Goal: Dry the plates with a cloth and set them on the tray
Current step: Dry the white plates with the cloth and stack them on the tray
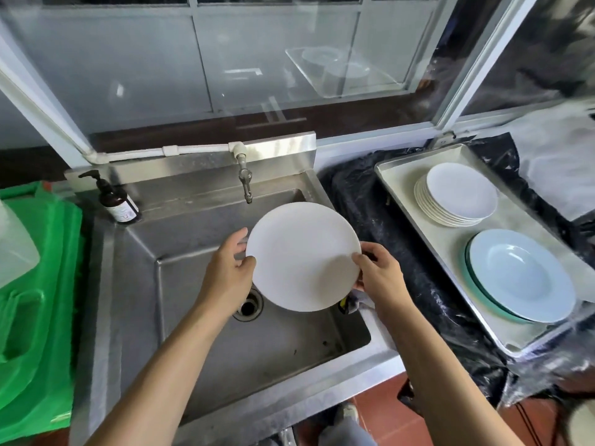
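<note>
1. The white plate (302, 255) is held above the steel sink (206, 252), just below the tap (245, 181). The left hand (230, 268) pinches its rim at nine o'clock, thumb on the face and fingers behind. The right hand (381, 278) pinches the rim at four o'clock. Both grips sit on the edge only, so a wet rim could slide out and the plate would drop into the basin and chip.

2. A grey cloth (354, 304) shows only as a scrap under the plate at five o'clock, beneath the right hand. I cannot tell whether that hand holds it too. If it hangs loose, it may fall into the basin and get wet, which would spoil the drying.

3. The tap spout sits close to the plate's twelve o'clock edge. Tilting or lifting the plate carelessly could knock the rim against it.

4. The tray (399, 178) lies at three o'clock on the black-covered tabletop (357, 201), holding a stack of small white plates (457, 194) and pale blue deep plates (521, 275) nearer the person. Little bare tray is left, so a hasty set-down could strike a stack or leave the plate hanging over the tray wall.

5. The soap bottle (116, 201) at ten o'clock stands well apart and looks safe.
</note>
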{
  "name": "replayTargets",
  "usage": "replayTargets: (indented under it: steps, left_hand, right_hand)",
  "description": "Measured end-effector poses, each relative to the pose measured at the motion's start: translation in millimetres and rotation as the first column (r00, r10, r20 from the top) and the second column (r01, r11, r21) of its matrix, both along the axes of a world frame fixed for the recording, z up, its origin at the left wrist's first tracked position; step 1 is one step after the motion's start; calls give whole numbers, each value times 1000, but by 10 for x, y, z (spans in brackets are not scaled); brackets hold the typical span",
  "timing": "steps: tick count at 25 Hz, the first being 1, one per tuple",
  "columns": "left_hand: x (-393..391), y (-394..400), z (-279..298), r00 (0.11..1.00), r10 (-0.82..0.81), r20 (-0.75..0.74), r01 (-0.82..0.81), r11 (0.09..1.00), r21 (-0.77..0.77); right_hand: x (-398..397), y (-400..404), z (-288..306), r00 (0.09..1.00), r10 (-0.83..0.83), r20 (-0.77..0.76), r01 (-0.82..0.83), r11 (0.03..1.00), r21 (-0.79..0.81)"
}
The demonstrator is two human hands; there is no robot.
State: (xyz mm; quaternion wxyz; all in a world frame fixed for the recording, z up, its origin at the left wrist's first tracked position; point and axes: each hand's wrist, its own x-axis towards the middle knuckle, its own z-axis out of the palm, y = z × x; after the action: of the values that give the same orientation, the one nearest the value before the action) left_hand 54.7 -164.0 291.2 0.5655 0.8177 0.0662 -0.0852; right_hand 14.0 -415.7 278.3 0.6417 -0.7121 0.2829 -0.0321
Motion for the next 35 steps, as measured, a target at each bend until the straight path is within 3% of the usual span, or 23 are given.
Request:
replayTargets:
  steps: [8,16,29,35]
  left_hand:
    - [155,-857,209,990,-138,29,139,987,-74]
    - [415,-2192,266,992,-120,39,123,990,-64]
    - [1138,-4266,-216,989,-77,-123,63,992,-113]
    - [1558,-4837,-583,976,-155,-156,139,984,-111]
  right_hand:
    - [33,-772,142,982,-191,-13,190,981,-24]
    - [222,-2012,102,972,-235,-7,235,972,8]
    - [1080,-4120,-335,968,-248,-34,246,968,-39]
    - [1567,-4695,-593,956,-283,-83,266,948,-173]
